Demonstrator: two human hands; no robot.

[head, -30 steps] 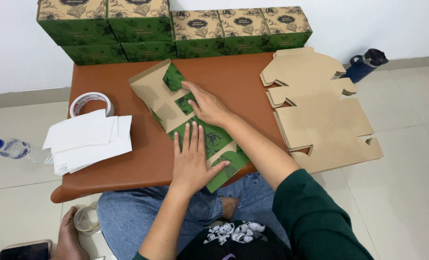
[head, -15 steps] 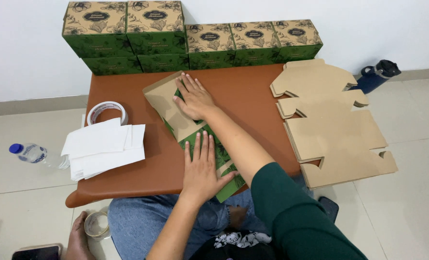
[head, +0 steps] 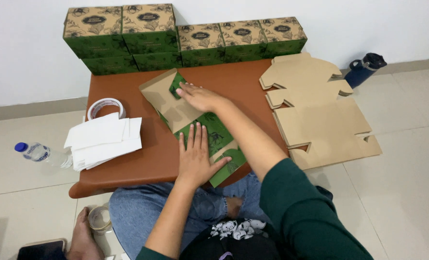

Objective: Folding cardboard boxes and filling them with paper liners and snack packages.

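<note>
left hand (head: 195,159) flat, pinning carton blank (head: 195,120) near desk (head: 127,163) front edge | right hand (head: 200,96) flat on folded flap, grasping nothing | light, stiff card; hold by edges

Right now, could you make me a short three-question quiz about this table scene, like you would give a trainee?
1. True or false: both hands press flat on the flattened green box.
2. Which lies nearest the roll of tape? A) the blue flask B) the stack of white sheets C) the plain cardboard blanks
3. Fill in: the finished boxes stand along the ___.

Key
1. True: the left hand and right hand both lie flat on it.
2. B
3. wall
</note>
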